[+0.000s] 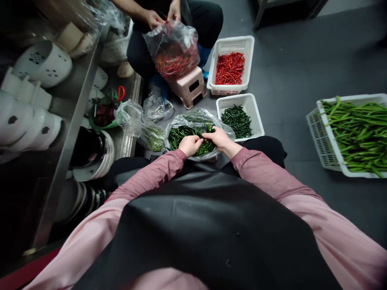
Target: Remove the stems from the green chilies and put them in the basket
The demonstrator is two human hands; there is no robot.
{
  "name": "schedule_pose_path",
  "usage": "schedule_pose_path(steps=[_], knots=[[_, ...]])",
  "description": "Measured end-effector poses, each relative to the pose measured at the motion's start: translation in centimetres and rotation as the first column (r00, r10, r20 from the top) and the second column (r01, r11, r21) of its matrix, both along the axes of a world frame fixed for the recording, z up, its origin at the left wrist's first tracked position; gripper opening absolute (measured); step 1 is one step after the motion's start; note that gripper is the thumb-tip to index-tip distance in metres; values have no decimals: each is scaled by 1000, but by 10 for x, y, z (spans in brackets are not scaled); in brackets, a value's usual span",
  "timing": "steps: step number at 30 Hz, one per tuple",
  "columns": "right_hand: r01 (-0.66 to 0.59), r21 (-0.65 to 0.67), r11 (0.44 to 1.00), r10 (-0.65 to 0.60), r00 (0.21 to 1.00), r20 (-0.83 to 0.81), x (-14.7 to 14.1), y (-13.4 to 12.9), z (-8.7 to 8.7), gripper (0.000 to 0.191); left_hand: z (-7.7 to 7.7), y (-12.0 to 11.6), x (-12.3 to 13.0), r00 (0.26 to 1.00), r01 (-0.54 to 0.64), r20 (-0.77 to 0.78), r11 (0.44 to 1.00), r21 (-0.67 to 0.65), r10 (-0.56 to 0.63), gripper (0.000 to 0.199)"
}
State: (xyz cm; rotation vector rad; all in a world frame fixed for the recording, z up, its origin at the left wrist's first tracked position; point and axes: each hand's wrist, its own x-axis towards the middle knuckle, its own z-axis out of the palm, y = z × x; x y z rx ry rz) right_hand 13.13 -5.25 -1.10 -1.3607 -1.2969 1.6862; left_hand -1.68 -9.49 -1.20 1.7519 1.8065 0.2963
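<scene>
A clear plastic bag (222, 121) stands open in front of me with dark green chilies (180, 137) inside. Over its mouth my right hand (222, 139) is closed around a few green chilies (208, 129). My left hand (190, 146) meets it from the other side, thumb and fingers pinched together; whatever is between those fingertips is too small to see. Just beyond the bag, a white basket (259, 121) contains more dark green chilies (237, 121).
Opposite, a person's hands (165, 17) work over a bag of red chilies (175, 60) on a pink stool (190, 86). Red chilies fill part of another white basket (250, 52). Long green peppers (359, 137) heap a basket at right. A metal shelf (75, 117) with bowls borders the left.
</scene>
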Motion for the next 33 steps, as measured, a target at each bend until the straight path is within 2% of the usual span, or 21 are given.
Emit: schedule_pose_path(steps=[2,3,4,6,8,11,13,16,18,20,21,22,24,25,26,28,30,31,33], knots=[[15,265,964,-59,985,159,2,-3,2,18,-4,3,2,999,-32,-26,985,-171,28,38],[7,341,940,-80,977,199,3,-3,2,20,-7,4,2,999,-8,-42,970,-242,-2,38],[5,360,933,-85,975,206,5,-1,2,21,-10,4,3,995,32,-81,962,-270,-55,38],[38,244,969,-72,989,131,8,3,0,22,-18,6,7,957,117,-238,970,-211,-167,40],[53,37,998,-52,998,-20,11,8,-3,25,-28,11,14,886,180,-399,968,-174,-237,41],[24,-160,987,-55,979,-196,12,11,-5,28,-44,20,24,826,173,-461,924,-341,-325,34],[3,-214,977,-51,975,-217,12,10,-4,26,-50,25,26,827,129,-470,917,-377,-310,34],[-17,-253,967,-27,985,-169,13,7,-3,20,-45,26,15,862,102,-460,961,-256,-214,32],[-17,-267,964,-15,993,-118,14,7,-5,18,-32,23,3,922,88,-361,985,-150,-138,28],[-34,-267,963,16,997,-70,14,7,-6,16,-13,19,-9,990,1,-140,994,-111,-17,24],[-53,-256,965,38,997,-62,13,7,-6,16,-3,17,-12,998,-58,12,989,-137,60,24],[-86,-246,966,69,995,-77,12,6,-5,16,6,16,-15,976,-105,171,977,-188,138,25],[-187,-240,953,145,973,-181,9,3,-2,16,20,14,-14,871,-149,418,949,-279,260,33],[-240,-247,939,177,952,-251,8,1,1,16,24,14,-12,828,-157,484,947,-281,282,37],[-280,-261,924,194,930,-312,7,-1,3,16,26,14,-10,816,-171,506,953,-250,279,40],[-298,-307,904,178,914,-364,5,-4,6,13,24,15,-5,891,-192,402,977,-89,211,42],[-250,-363,898,127,935,-331,5,-5,6,7,15,16,-3,988,-109,120,988,108,96,41],[-223,-391,893,105,948,-301,5,-5,5,6,10,16,-3,998,-25,-49,986,166,33,40],[-179,-432,884,79,968,-239,7,-4,2,6,-1,15,-4,942,129,-328,980,150,-74,39]])
